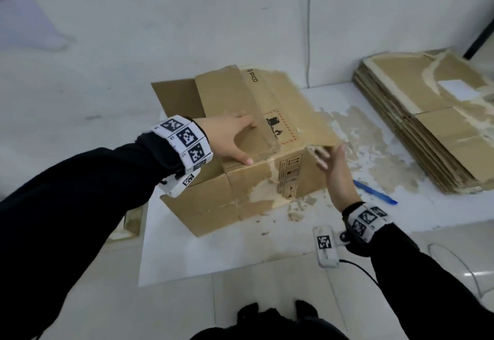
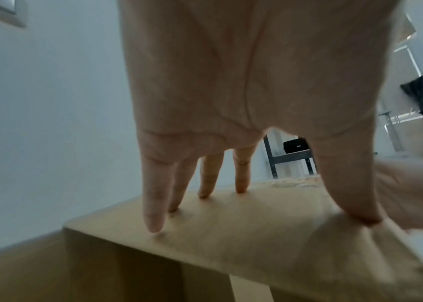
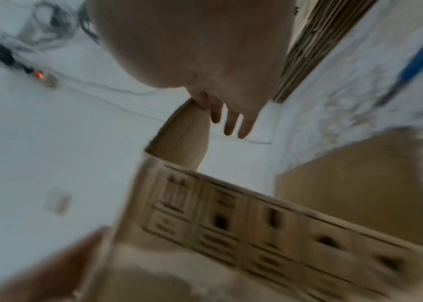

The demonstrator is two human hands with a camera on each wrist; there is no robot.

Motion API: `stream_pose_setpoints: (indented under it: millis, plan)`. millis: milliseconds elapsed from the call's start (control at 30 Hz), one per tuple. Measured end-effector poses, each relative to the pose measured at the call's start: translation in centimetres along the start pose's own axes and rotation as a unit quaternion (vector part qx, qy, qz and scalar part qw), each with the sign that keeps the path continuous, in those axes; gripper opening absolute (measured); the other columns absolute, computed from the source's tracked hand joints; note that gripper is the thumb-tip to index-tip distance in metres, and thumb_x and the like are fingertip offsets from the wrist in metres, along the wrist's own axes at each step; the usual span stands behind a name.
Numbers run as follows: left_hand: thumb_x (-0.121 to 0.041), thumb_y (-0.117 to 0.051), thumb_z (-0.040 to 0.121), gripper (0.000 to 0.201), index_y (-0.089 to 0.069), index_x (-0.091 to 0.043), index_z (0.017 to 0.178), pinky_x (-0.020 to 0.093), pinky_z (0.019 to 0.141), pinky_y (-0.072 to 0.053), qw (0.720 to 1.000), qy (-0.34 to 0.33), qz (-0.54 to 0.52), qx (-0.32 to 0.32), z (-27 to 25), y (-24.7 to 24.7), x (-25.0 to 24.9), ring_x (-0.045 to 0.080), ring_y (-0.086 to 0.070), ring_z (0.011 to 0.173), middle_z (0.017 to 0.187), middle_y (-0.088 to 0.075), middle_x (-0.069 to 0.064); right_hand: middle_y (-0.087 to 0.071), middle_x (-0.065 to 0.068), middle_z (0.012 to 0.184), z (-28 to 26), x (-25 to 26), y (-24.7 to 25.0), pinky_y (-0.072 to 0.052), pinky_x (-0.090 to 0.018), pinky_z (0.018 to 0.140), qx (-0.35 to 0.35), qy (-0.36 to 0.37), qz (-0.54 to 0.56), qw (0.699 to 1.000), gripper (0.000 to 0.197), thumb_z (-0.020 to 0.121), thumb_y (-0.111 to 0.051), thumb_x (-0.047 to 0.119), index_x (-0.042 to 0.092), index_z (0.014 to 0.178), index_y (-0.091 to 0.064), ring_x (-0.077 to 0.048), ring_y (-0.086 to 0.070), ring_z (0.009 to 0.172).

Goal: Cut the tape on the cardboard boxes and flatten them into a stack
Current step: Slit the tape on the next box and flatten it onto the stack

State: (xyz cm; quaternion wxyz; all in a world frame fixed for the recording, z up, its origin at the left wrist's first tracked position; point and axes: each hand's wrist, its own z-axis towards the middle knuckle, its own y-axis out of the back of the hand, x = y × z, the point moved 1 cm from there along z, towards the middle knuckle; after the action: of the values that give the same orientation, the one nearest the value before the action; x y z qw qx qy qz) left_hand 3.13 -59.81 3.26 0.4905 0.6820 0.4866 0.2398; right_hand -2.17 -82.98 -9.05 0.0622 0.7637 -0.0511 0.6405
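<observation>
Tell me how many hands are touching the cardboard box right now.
1 for certain: the left hand presses flat on the cardboard box, on its top flap. The right hand is open at the box's right corner; contact there cannot be told.

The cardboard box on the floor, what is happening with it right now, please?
A person is working on the cardboard box, which is not yet flat. The left hand presses with straight fingers on the top flap. The right hand, open, reaches to the side flap at the box's right edge. A blue cutter lies on the white sheet, and a stack of flattened boxes waits to the right.
</observation>
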Motion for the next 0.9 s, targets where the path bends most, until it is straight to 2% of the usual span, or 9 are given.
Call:
stream_pose_setpoints:
  millis: [100, 167, 233, 333, 500, 633, 767, 833, 900]
  plan:
    - [-0.058, -0.066, 0.078, 0.093, -0.018, -0.023, 0.150, 0.038, 0.110, -0.033, 0.999, 0.031, 0.032, 0.002, -0.7, 0.0, -1.0, 0.024, -0.033, 0.138, 0.159, -0.013, 0.003, -0.046, -0.003, 0.143, 2.0, 5.0, 0.4, -0.038, -0.036, 0.107, 0.017, 0.124, 0.043, 0.991, 0.063, 0.099, -0.008, 0.051, 0.016, 0.141, -0.040, -0.012, -0.050, 0.122]
    - [-0.058, -0.065, 0.079, 0.088, -0.021, -0.025, 0.148, 0.037, 0.094, -0.046, 0.995, 0.071, 0.071, -0.013, -1.3, 0.2, -2.1, 0.025, -0.049, 0.122, 0.152, -0.030, 0.001, -0.047, 0.001, 0.141, 3.1, 7.2, -0.2, -0.039, -0.033, 0.106, 0.097, 0.197, -0.069, 0.973, 0.042, 0.102, -0.025, 0.043, 0.026, 0.130, -0.050, -0.009, -0.046, 0.127]
    - [-0.053, -0.061, 0.082, 0.064, -0.038, -0.022, 0.133, 0.033, 0.076, -0.044, 0.982, 0.118, 0.122, -0.079, -2.4, 0.5, -3.7, 0.025, -0.056, 0.091, 0.122, -0.056, 0.004, -0.036, 0.003, 0.146, 4.0, 8.2, -1.1, -0.034, -0.031, 0.108, 0.196, 0.232, -0.177, 0.936, 0.032, 0.098, -0.046, 0.034, 0.034, 0.130, -0.048, -0.008, -0.037, 0.131]
    - [-0.041, -0.048, 0.090, 0.025, -0.052, -0.016, 0.090, 0.034, 0.078, -0.033, 0.945, 0.147, 0.158, -0.244, -4.1, 1.0, -7.3, 0.021, -0.043, 0.067, 0.071, -0.047, -0.004, -0.029, 0.009, 0.146, 5.1, 8.6, -2.3, -0.029, -0.030, 0.110, 0.294, 0.166, -0.235, 0.911, 0.070, 0.087, -0.062, 0.042, 0.029, 0.146, -0.026, -0.006, -0.031, 0.132]
    - [-0.016, -0.037, 0.086, 0.034, -0.062, -0.010, 0.107, 0.042, 0.110, -0.028, 0.900, 0.244, 0.235, -0.276, -3.6, -1.1, -11.4, 0.031, -0.051, 0.113, 0.114, -0.058, 0.012, -0.021, 0.001, 0.155, 7.6, 8.2, -2.7, -0.029, -0.029, 0.109, 0.396, 0.071, -0.237, 0.884, 0.106, 0.073, -0.067, 0.050, 0.023, 0.152, -0.001, -0.014, -0.028, 0.138]
    - [-0.015, -0.022, 0.087, 0.058, -0.040, 0.003, 0.139, 0.040, 0.116, -0.018, 0.900, 0.196, 0.124, -0.368, -0.9, -2.8, -14.3, 0.035, -0.041, 0.133, 0.139, -0.047, 0.025, -0.028, -0.008, 0.150, 8.8, 7.1, -3.0, -0.033, -0.031, 0.109, 0.370, 0.134, -0.228, 0.891, 0.094, 0.079, -0.071, 0.035, 0.014, 0.149, -0.012, -0.020, -0.033, 0.137]
    - [-0.031, -0.023, 0.102, 0.053, -0.026, -0.003, 0.147, 0.037, 0.118, -0.005, 0.924, 0.262, 0.101, -0.260, 1.4, -3.4, -14.3, 0.026, -0.014, 0.146, 0.156, -0.020, 0.016, -0.033, -0.010, 0.141, 8.1, 5.5, -1.2, -0.029, -0.031, 0.110, 0.294, 0.186, -0.327, 0.879, 0.062, 0.089, -0.058, 0.038, 0.018, 0.143, -0.033, -0.021, -0.037, 0.129]
    - [-0.041, -0.022, 0.101, 0.057, -0.033, -0.005, 0.144, 0.041, 0.118, -0.006, 0.905, 0.292, 0.123, -0.284, 1.2, -4.1, -13.2, 0.027, -0.016, 0.146, 0.155, -0.025, 0.016, -0.041, -0.008, 0.120, 6.8, 5.3, 1.4, -0.034, -0.030, 0.101, 0.207, 0.242, -0.388, 0.865, 0.040, 0.094, -0.048, 0.043, 0.017, 0.124, -0.053, -0.023, -0.043, 0.115]
    - [-0.055, -0.023, 0.096, 0.070, -0.031, -0.006, 0.144, 0.047, 0.118, -0.002, 0.890, 0.320, 0.133, -0.296, 0.7, -5.1, -12.2, 0.027, -0.013, 0.146, 0.156, -0.023, 0.015, -0.044, 0.004, 0.091, 4.7, 5.0, 3.9, -0.036, -0.024, 0.077, 0.197, 0.299, -0.415, 0.836, 0.027, 0.098, -0.041, 0.039, 0.018, 0.098, -0.056, -0.011, -0.045, 0.085]
